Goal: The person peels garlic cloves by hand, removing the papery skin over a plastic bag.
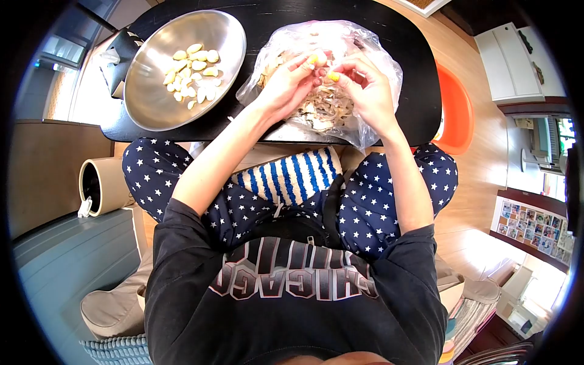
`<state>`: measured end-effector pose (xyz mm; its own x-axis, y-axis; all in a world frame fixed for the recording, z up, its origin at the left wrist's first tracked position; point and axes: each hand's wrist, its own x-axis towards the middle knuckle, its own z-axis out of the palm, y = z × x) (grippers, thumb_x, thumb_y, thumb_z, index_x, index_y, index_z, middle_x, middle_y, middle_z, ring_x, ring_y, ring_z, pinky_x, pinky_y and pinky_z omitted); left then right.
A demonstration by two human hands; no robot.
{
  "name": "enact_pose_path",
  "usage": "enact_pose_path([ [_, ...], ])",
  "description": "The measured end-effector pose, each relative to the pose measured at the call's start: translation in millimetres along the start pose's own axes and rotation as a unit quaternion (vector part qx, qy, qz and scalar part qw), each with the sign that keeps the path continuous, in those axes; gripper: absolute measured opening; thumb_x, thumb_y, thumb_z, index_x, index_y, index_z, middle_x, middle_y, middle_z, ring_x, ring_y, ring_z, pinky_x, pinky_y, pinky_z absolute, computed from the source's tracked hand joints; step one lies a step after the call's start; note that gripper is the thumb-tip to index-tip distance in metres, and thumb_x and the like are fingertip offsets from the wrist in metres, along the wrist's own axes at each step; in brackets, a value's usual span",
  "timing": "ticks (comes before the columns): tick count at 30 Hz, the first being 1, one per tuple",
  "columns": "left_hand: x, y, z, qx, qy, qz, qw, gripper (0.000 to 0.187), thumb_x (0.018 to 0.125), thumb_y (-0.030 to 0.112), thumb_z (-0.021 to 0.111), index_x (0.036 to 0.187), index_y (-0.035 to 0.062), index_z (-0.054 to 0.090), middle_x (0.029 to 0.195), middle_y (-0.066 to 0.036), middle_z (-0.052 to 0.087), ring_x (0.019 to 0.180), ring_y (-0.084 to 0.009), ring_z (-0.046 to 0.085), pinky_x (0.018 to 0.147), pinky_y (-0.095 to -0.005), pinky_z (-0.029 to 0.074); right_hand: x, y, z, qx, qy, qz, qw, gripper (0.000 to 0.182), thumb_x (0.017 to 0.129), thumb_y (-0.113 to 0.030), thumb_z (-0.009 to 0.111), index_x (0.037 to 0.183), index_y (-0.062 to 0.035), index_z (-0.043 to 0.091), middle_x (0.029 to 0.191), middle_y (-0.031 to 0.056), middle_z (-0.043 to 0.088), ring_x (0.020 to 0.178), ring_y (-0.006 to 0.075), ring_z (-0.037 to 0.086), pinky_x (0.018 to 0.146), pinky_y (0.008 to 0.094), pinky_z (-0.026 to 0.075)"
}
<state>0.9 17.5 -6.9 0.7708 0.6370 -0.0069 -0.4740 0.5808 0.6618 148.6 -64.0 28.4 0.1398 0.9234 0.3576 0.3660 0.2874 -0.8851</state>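
Note:
Both my hands meet above a clear plastic bag (pixel 386 58) lying open on the black table, with dry, papery garlic skins (pixel 322 112) in it. My left hand (pixel 295 85) has its thumb and fingers closed round a small pale garlic clove (pixel 320 59). Close beside it, my right hand (pixel 365 88) is pinched, and what it holds, if anything, is too small to make out. Yellow shows on the thumbs. To the left, a wide steel bowl (pixel 143 97) holds several peeled garlic cloves (pixel 185 70).
The black table (pixel 420 91) has a rounded edge near my knees. A tissue box (pixel 115 64) stands left of the bowl. An orange chair (pixel 456 109) is at the right. A striped cloth (pixel 292 176) lies on my lap, and a beige bin (pixel 103 185) stands at the left.

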Motion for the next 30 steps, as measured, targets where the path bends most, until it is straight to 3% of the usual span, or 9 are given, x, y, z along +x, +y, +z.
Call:
enact_pose_path([
  [4,5,2,-8,-0.056,-0.016,0.038,0.998,0.030,0.094,0.013,0.044,0.121,-0.0013,0.046,0.106,-0.008,0.055,0.092,-0.0140,0.052,0.081,-0.0256,0.043,-3,-2,-2,-0.038,-0.096,0.034,0.994,0.010,0.080,-0.007,0.062,0.087,-0.0011,0.063,0.083,0.0022,0.055,0.070,0.0092,0.050,0.066,0.0218,0.042],
  [6,4,0,-10,-0.045,0.015,0.037,0.998,0.030,0.094,0.011,0.042,0.122,-0.0006,0.044,0.109,-0.009,0.055,0.095,-0.0155,0.052,0.080,-0.0267,0.043,-4,-2,-6,-0.070,-0.137,0.092,0.984,0.010,0.082,-0.006,0.060,0.089,0.0010,0.061,0.088,0.0035,0.055,0.079,0.0100,0.053,0.071,0.0222,0.043],
  [8,5,-1,-15,-0.028,0.008,0.029,0.999,0.030,0.094,0.010,0.041,0.122,-0.0008,0.044,0.109,-0.009,0.055,0.095,-0.0155,0.052,0.079,-0.0268,0.044,-6,13,-7,-0.228,-0.154,0.089,0.957,0.012,0.083,-0.007,0.057,0.091,0.0005,0.062,0.088,0.0073,0.057,0.079,0.0136,0.055,0.071,0.0248,0.044],
  [10,3,1,-8,-0.034,0.025,0.019,0.999,0.030,0.094,0.009,0.041,0.122,-0.0010,0.044,0.111,-0.009,0.055,0.094,-0.0151,0.052,0.078,-0.0259,0.044,-6,18,-8,-0.256,-0.157,0.082,0.950,0.014,0.084,-0.008,0.055,0.092,0.0000,0.062,0.091,0.0109,0.058,0.080,0.0166,0.057,0.072,0.0266,0.045],
  [12,2,1,-8,-0.042,0.043,0.009,0.998,0.030,0.094,0.008,0.041,0.122,-0.0012,0.044,0.112,-0.010,0.054,0.094,-0.0147,0.052,0.077,-0.0250,0.044,-6,15,-8,-0.227,-0.127,0.133,0.956,0.014,0.084,-0.009,0.055,0.092,-0.0002,0.062,0.094,0.0096,0.059,0.080,0.0142,0.057,0.072,0.0258,0.046],
  [16,3,-3,-10,0.010,-0.019,0.030,0.999,0.030,0.092,0.004,0.044,0.122,-0.0021,0.046,0.116,-0.009,0.054,0.093,-0.0115,0.051,0.075,-0.0216,0.043,-2,0,-5,-0.179,-0.049,0.124,0.975,0.015,0.081,-0.010,0.058,0.093,-0.0009,0.063,0.086,0.0108,0.060,0.076,0.0179,0.059,0.069,0.0284,0.047],
  [19,0,-1,-2,0.042,-0.028,0.038,0.998,0.032,0.092,0.003,0.045,0.124,-0.0020,0.045,0.119,-0.008,0.051,0.093,-0.0096,0.049,0.077,-0.0205,0.042,1,3,0,-0.043,0.046,0.002,0.998,0.019,0.079,-0.004,0.063,0.097,-0.0043,0.061,0.089,0.0052,0.061,0.080,0.0133,0.059,0.070,0.0236,0.047],
  [24,-2,-1,-1,0.046,-0.033,0.029,0.998,0.034,0.091,0.005,0.048,0.124,-0.0026,0.045,0.118,-0.008,0.051,0.093,-0.0100,0.048,0.084,-0.0218,0.042,1,-2,1,-0.067,0.040,-0.055,0.995,0.017,0.080,-0.006,0.063,0.097,-0.0038,0.062,0.089,0.0061,0.061,0.081,0.0136,0.060,0.069,0.0236,0.047],
  [30,-2,-3,-8,0.037,-0.051,0.013,0.998,0.031,0.090,0.006,0.050,0.119,-0.0044,0.050,0.103,-0.009,0.055,0.092,-0.0123,0.052,0.087,-0.0236,0.044,1,-3,0,-0.074,0.045,-0.069,0.994,0.016,0.079,-0.005,0.063,0.095,-0.0033,0.062,0.088,0.0065,0.060,0.079,0.0141,0.060,0.068,0.0235,0.047],
])
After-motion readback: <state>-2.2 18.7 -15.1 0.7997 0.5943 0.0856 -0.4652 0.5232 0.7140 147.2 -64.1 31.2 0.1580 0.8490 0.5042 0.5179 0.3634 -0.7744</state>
